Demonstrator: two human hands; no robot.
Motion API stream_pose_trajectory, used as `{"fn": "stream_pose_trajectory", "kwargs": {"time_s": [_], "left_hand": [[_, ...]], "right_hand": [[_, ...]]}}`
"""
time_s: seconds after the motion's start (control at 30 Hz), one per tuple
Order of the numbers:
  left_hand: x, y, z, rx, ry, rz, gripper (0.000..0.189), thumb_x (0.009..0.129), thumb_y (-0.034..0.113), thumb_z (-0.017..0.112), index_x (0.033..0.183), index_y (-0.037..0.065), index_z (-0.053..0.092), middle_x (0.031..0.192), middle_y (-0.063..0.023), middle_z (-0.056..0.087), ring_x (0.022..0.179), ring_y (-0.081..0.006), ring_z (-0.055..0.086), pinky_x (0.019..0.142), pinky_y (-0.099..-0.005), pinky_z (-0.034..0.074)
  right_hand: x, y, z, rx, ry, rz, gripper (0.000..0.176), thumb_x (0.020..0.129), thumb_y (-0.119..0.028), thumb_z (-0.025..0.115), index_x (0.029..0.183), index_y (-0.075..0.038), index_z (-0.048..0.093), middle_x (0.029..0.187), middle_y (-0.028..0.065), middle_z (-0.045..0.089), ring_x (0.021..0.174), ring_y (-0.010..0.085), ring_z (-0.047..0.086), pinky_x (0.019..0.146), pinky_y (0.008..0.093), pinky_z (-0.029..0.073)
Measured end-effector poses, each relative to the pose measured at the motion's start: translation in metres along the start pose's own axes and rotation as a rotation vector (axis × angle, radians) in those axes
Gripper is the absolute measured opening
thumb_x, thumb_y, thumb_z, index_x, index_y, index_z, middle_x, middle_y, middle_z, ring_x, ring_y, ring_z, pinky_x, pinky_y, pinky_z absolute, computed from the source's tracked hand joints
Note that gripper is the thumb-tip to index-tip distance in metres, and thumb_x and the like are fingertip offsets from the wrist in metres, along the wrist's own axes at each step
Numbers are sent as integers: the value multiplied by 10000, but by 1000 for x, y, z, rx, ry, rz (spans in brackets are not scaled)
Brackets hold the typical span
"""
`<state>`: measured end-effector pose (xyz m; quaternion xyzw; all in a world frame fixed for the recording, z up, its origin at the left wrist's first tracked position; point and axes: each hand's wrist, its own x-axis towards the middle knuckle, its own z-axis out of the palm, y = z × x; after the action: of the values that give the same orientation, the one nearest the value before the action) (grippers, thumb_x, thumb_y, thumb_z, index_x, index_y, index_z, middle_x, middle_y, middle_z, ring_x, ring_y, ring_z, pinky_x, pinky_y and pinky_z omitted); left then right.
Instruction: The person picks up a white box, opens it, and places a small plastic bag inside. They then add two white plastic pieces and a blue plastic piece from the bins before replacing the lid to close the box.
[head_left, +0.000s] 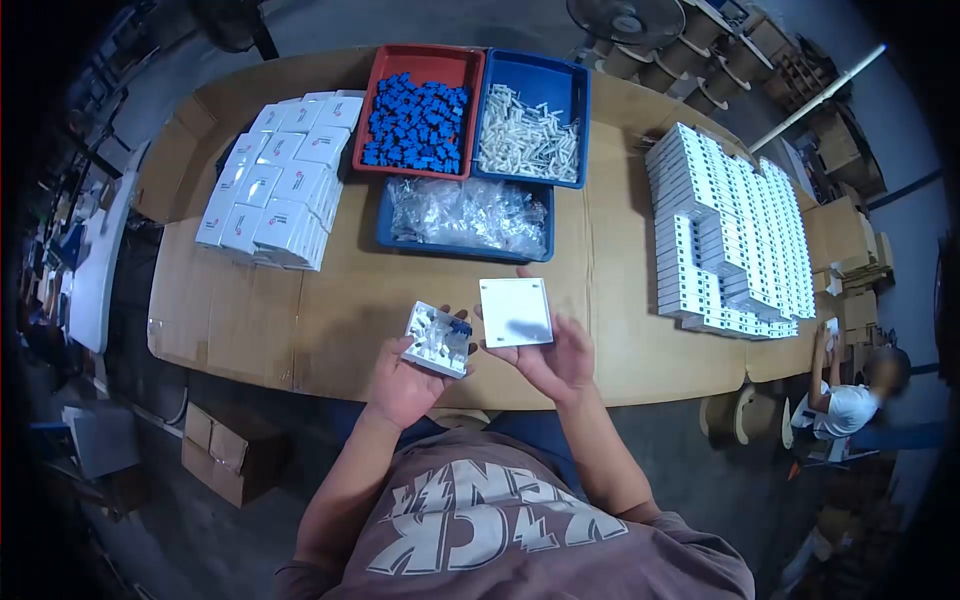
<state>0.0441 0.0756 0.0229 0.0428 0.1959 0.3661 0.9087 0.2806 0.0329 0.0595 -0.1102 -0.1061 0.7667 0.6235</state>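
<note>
My left hand [404,388] grips a small white plastic box [436,343], open side up, with moulded white parts and a blue piece [460,328] at its right edge. In my right hand [556,366] is a square white cover [515,312], its flat face toward me and small dark marks near its corners. Box and cover are held side by side, apart, above the cardboard-covered table [340,330]. Beyond them stands a blue tray of clear plastic bags [465,215]; what the bags contain is hard to make out.
Behind, a red tray [425,60] holds blue pieces and a blue tray [535,70] holds screws with white plugs. Stacked white packs [280,180] stand left, rows of white boxes [730,240] right. Another person [850,405] is at far right; a carton [228,455] sits on the floor.
</note>
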Motion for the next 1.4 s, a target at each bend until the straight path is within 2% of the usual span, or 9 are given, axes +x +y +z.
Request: {"fn": "stream_pose_trajectory", "kwargs": {"time_s": [0.03, 0.17, 0.27, 0.3, 0.53, 0.67, 1.0, 1.17, 1.4], "left_hand": [[1, 1, -5, 56, 3, -11, 739, 1035, 558, 439, 1597, 82, 381, 1496, -200, 562, 1321, -425, 599, 1027, -608, 540], [-4, 7, -1, 36, -136, -81, 857, 1015, 762, 347, 1595, 132, 405, 1488, -203, 570, 1329, -447, 592, 1040, -649, 518], [-1, 3, 19, 97, 96, -80, 1007, 946, 875, 278, 1598, 114, 380, 1446, -215, 592, 1270, -442, 627, 1024, -668, 523], [4, 1, 12, 33, 90, -87, 1005, 955, 868, 275, 1577, 93, 422, 1398, -228, 617, 1236, -436, 646, 1017, -662, 523], [5, 0, 5, -70, -10, -195, 1012, 963, 851, 274, 1523, 41, 504, 1308, -220, 661, 1131, -421, 679, 990, -649, 528], [6, 2, 2, -45, 70, -198, 933, 976, 811, 292, 1531, 93, 507, 1312, -212, 664, 1108, -437, 685, 920, -669, 555], [4, -1, 3, -42, -8, -148, 807, 1031, 684, 360, 1563, 84, 453, 1374, -229, 637, 1162, -441, 684, 900, -640, 596], [3, 0, 9, -30, 15, -175, 801, 1038, 673, 364, 1570, 79, 442, 1405, -240, 617, 1163, -446, 686, 897, -644, 597], [7, -2, 7, -39, -42, -217, 800, 1049, 681, 336, 1569, 82, 436, 1403, -252, 614, 1138, -455, 698, 878, -643, 603]], "right_hand": [[-2, -2, -1, -67, -11, 5, 922, 934, -210, 683, 1693, -216, 158, 1584, 270, 423, 1476, 447, 431, 1190, 579, 401], [-5, -10, 1, -199, -15, 41, 1125, 811, 47, 685, 1701, -303, 92, 1630, 242, 370, 1500, 442, 404, 1198, 555, 403], [-4, -12, -2, -277, -48, 29, 1170, 781, 86, 676, 1703, -308, 72, 1684, 185, 313, 1507, 458, 390, 1187, 541, 428], [-1, -9, 15, -286, 66, 5, 1201, 687, 70, 724, 1694, -253, 156, 1720, 157, 226, 1527, 501, 315, 1001, 452, 621], [0, -14, 7, -199, -24, 9, 1189, 737, 100, 704, 1699, -265, 108, 1729, 156, 202, 1545, 461, 296, 997, 477, 621], [0, -14, 6, -177, -34, 5, 1122, 795, 123, 675, 1696, -234, 108, 1721, 171, 204, 1548, 466, 274, 987, 498, 627], [-4, -18, 4, -187, 90, -18, 1013, 902, -102, 787, 1665, -60, 122, 1679, 210, 255, 1575, 422, 219, 975, 511, 633], [4, -35, 3, -197, -71, -14, 1117, 712, 111, 618, 1684, -214, 173, 1739, 170, 140, 1563, 492, 213, 1029, 584, 580], [9, -46, 3, -111, -59, 30, 1059, 768, 78, 600, 1680, -250, 173, 1704, 248, 168, 1536, 554, 204, 973, 658, 566]]}}
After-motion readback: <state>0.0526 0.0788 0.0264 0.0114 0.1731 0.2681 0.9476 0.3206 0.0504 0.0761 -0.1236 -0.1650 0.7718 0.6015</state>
